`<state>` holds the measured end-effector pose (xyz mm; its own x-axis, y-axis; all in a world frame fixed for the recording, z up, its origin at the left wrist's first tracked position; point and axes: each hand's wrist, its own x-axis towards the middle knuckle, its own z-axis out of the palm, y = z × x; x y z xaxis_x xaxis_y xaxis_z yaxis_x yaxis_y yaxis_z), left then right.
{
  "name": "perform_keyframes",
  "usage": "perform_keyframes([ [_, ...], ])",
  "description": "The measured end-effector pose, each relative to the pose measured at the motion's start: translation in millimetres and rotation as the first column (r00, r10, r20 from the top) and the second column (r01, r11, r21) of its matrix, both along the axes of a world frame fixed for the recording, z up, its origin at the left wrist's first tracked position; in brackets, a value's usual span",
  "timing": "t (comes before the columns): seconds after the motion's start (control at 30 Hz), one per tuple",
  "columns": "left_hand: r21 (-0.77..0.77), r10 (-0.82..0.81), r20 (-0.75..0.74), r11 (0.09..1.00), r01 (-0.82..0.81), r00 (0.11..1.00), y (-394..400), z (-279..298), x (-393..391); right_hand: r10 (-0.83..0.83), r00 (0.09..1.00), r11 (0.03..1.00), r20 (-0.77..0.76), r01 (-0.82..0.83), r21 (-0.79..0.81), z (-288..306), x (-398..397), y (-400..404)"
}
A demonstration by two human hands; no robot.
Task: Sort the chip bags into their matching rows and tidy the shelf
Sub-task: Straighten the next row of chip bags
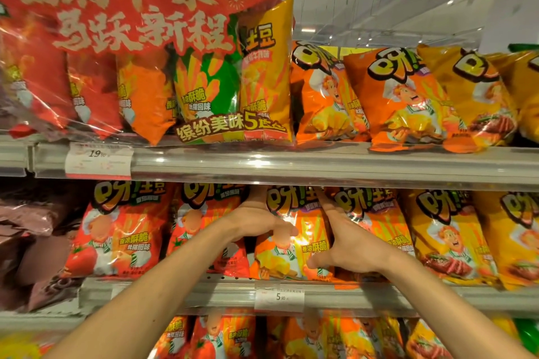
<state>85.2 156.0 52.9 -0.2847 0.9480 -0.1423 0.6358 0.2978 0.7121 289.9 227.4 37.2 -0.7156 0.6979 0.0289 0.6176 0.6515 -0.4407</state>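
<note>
On the middle shelf an orange chip bag [291,242] stands upright between my two hands. My left hand [256,221] grips its left edge, fingers reaching behind it and thumb across the front. My right hand [347,242] presses its right edge, fingers slid behind, thumb low on the front. Left of it stand two red tomato bags [119,230], [204,213]. Right of it come another orange bag [376,218] and yellow steak bags [446,236].
The top shelf holds a big red multi-pack [140,46] at left, then orange bags [320,96] and yellow bags [472,96]. Brown bags [38,242] lie at the far left. Price rails [320,166] front each shelf. A lower row of red and orange bags [221,338] shows below.
</note>
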Motion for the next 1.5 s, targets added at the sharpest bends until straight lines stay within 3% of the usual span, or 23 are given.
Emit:
perform_keyframes([
  [0.13,-0.020,-0.046,-0.059,0.999,0.045,0.997,-3.7,1.4,4.1,-0.010,1.000,1.000,0.015,0.010,-0.003,-1.4,2.6,1.5],
  [0.23,0.105,-0.007,-0.088,0.994,0.016,0.996,-10.3,-4.8,1.0,0.005,1.000,1.000,-0.003,-0.005,0.004,-4.5,2.7,5.9],
  [0.3,0.188,-0.034,-0.198,0.980,0.072,0.980,-19.3,-11.6,-1.4,0.024,0.999,1.000,-0.023,-0.024,-0.006,-5.7,1.1,6.8],
  [0.37,0.177,-0.077,-0.435,0.970,0.169,0.897,-31.4,-19.2,-0.6,0.039,0.998,0.999,-0.041,-0.039,-0.012,-6.3,-1.1,7.2],
  [0.47,0.224,-0.002,-0.770,0.935,0.274,0.638,-51.5,-28.3,-4.6,0.042,0.999,0.999,-0.028,-0.042,-0.004,-4.0,-4.5,3.2],
  [0.53,0.264,0.066,-0.850,0.912,0.313,0.523,-55.0,-37.9,-14.8,0.028,0.999,0.998,0.042,-0.030,0.049,0.5,-4.8,-7.0],
  [0.6,0.285,0.122,-0.871,0.915,0.287,0.477,-52.2,-48.7,-26.9,-0.021,0.997,0.984,0.076,0.007,0.175,2.3,-6.0,-23.1],
  [0.7,0.348,0.213,-0.848,0.914,0.206,0.486,-51.9,-55.4,-34.5,-0.087,0.996,0.880,-0.024,0.088,0.467,-8.2,-22.1,-47.4],
  [0.77,0.383,0.270,-0.836,0.910,0.156,0.477,-53.1,-59.9,-40.3,-0.137,0.989,0.817,-0.057,0.146,0.558,-20.0,-41.9,-54.5],
  [1.23,0.448,0.340,-0.776,0.890,0.084,0.532,-53.7,-68.1,-49.1,-0.112,0.978,0.795,-0.177,0.195,0.574,-51.1,-77.2,-39.6],
  [1.37,0.532,0.376,-0.709,0.841,0.103,0.597,-55.5,-60.4,-23.4,-0.055,0.952,0.789,-0.302,0.227,0.571,-41.1,-56.0,-37.2],
  [1.5,0.611,0.303,-0.647,0.755,0.238,0.700,-46.2,-49.9,21.2,-0.139,0.913,0.775,-0.383,0.341,0.532,-25.1,-3.6,-16.7],
])
